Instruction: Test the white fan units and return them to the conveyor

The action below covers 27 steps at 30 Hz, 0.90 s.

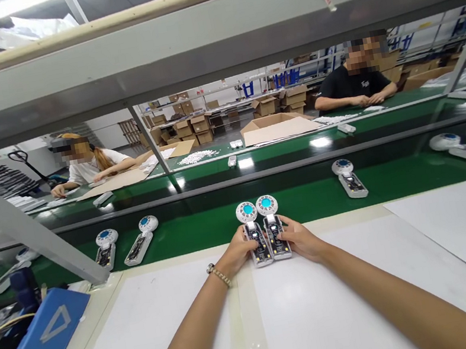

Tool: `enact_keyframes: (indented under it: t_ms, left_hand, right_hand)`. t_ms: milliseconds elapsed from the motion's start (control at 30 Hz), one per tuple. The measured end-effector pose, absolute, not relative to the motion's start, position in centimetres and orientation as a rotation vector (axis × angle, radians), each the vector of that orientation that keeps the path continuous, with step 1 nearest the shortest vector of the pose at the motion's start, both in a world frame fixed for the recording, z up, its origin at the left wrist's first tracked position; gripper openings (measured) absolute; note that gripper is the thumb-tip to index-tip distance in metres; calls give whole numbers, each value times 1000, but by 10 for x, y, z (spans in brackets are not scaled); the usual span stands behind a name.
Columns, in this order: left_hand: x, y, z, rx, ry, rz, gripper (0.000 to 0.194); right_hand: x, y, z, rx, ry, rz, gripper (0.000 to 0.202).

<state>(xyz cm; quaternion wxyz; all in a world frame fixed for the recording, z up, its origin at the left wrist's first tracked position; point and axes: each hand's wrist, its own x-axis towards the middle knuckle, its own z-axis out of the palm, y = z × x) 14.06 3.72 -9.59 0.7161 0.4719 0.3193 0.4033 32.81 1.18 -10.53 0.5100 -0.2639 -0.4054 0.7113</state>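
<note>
Two white handheld devices with round heads and exposed circuit boards are held side by side over the near edge of the green belt. My left hand (241,250) is closed around the left device (258,248), thumb on its board. Gripped the same way, the right device (278,242) is in my right hand (301,239). Each round head faces me and has a light blue centre. The two devices touch or nearly touch; I cannot tell which. The fingers behind both devices are hidden.
More such devices lie on the green belt (197,229), among them one device (352,184) to the right and another (138,248) to the left. A blue tape dispenser (40,335) stands at left. A slanted metal post (29,222) and overhead shelf (192,43) frame the bench. Two people sit opposite.
</note>
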Motion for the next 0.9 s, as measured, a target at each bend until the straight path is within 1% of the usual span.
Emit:
enact_keyframes:
  t_ms: [200, 900]
  left_hand:
    - [140, 37, -94, 1050, 727, 882, 51]
    - [141, 34, -88, 1023, 730, 888, 51]
  right_hand:
    - [326, 12, -104, -656, -959, 1711, 60]
    - [326, 11, -102, -651, -955, 1722, 56]
